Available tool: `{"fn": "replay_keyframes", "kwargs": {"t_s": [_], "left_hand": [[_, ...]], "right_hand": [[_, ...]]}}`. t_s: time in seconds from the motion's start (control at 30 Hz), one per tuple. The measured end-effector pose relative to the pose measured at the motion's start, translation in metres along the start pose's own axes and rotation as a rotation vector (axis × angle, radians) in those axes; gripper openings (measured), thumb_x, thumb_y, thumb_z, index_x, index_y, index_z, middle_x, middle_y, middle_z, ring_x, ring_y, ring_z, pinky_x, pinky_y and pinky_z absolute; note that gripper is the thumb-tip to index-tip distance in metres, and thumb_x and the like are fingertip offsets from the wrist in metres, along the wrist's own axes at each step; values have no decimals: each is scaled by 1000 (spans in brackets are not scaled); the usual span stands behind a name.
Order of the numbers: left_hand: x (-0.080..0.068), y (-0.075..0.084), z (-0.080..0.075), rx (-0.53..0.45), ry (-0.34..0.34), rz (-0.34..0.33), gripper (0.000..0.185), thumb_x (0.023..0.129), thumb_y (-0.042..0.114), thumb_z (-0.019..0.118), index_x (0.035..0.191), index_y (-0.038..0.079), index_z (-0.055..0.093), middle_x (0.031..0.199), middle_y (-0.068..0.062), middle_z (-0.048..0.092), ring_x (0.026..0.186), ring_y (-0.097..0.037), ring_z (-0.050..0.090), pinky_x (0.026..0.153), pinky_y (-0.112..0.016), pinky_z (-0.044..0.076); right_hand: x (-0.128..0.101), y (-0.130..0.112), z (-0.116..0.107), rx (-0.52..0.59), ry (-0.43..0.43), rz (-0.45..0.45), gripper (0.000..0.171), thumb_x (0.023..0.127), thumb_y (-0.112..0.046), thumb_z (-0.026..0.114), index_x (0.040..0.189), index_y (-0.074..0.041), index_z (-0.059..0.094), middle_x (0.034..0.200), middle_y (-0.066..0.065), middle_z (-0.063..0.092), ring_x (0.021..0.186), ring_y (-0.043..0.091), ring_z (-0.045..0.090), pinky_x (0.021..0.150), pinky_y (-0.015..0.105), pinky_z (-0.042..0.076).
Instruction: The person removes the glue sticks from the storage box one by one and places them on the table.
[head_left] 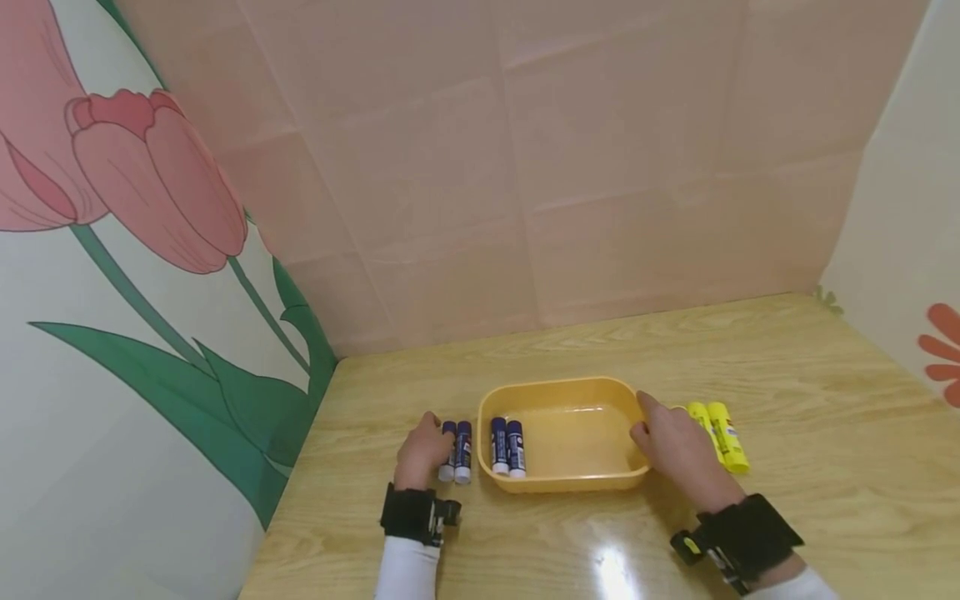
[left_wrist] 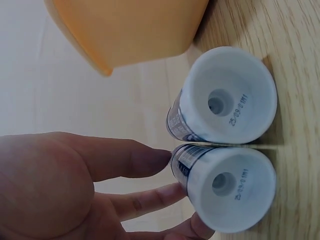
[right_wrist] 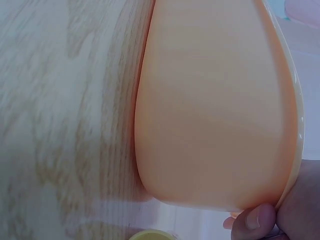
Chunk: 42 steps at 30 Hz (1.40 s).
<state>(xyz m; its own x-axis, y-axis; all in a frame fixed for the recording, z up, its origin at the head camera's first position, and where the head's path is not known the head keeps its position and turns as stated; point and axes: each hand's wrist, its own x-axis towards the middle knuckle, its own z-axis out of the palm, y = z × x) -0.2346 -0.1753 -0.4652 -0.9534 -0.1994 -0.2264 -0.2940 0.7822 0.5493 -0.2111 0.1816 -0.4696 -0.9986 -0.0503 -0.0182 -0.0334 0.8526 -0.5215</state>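
Observation:
My left hand (head_left: 422, 450) is at a pair of dark blue glue sticks with white ends that lie side by side left of the yellow tray (head_left: 566, 483). Its thumb and fingers pinch the left glue stick (left_wrist: 232, 190), while the other glue stick (left_wrist: 232, 95) lies right against it. At the tray's right end, my right hand (head_left: 675, 446) grips the rim. Inside the tray, near its left wall, are two more blue glue sticks, one (head_left: 499, 447) beside the other (head_left: 516, 450).
Yellow glue sticks (head_left: 726, 437) lie on the wooden table (head_left: 555, 542) just right of my right hand, which partly covers them. A pink-covered wall (head_left: 570, 167) rises behind the table. A wall with painted tulips (head_left: 161, 183) borders the left side.

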Motion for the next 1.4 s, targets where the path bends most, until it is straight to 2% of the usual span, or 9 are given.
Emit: {"fn": "replay_keyframes", "kwargs": {"t_s": [0.13,0.37,0.53,0.7,0.77,0.87,1.13,1.23,1.4], "left_hand": [[0,-1,-2,-9,-5,-24,39,96,24,53,128,1,54,107,-19,65,85,-28,60,72,-42,49],[-4,-2,-5,-8,-4,-20,33,97,25,49,115,-2,56,95,-16,61,81,-28,57,70,-42,48],[-1,2,-7,-25,58,-18,30,97,23,50,112,-1,58,89,-13,60,76,-27,57,63,-38,46],[0,13,-7,-10,191,45,23,98,22,54,108,4,62,87,-9,62,71,-21,58,60,-35,46],[-4,19,-7,8,245,79,21,97,22,56,106,5,63,86,-8,63,69,-21,57,60,-36,46],[-13,31,-6,32,290,121,22,96,23,57,104,4,64,86,-9,65,66,-21,57,58,-38,47],[-34,66,6,74,235,158,30,97,29,60,116,5,63,90,-8,65,69,-19,58,61,-33,48],[-44,78,13,104,249,224,31,97,29,61,117,5,64,94,-8,67,75,-19,62,65,-37,51],[-55,91,30,154,243,356,21,94,24,62,102,5,64,78,-4,60,63,-18,56,54,-35,45]], "right_hand": [[-1,0,0,6,-13,13,61,97,-12,50,149,12,29,70,7,49,55,18,46,50,30,40],[0,0,-1,-3,-7,3,61,96,-12,50,148,12,30,69,7,48,54,18,46,50,30,40],[1,0,-2,-2,-7,-1,60,96,-12,50,148,13,31,68,7,48,54,18,46,50,30,40],[2,-1,-2,7,-12,7,61,96,-12,50,148,12,30,69,7,48,54,18,46,50,30,40],[2,0,-2,10,-13,8,61,96,-12,50,148,12,30,69,7,49,55,18,46,50,30,40],[1,0,-2,13,-16,10,61,96,-12,50,148,12,30,70,7,49,55,19,46,50,30,40],[0,2,1,5,-9,8,61,96,-12,51,148,13,31,69,7,48,55,19,46,50,30,40],[0,2,1,9,-11,12,61,96,-12,51,148,13,31,69,7,48,55,19,46,50,31,40],[1,1,1,13,-13,9,61,96,-12,50,148,12,31,68,7,47,54,19,45,50,30,39]]}}
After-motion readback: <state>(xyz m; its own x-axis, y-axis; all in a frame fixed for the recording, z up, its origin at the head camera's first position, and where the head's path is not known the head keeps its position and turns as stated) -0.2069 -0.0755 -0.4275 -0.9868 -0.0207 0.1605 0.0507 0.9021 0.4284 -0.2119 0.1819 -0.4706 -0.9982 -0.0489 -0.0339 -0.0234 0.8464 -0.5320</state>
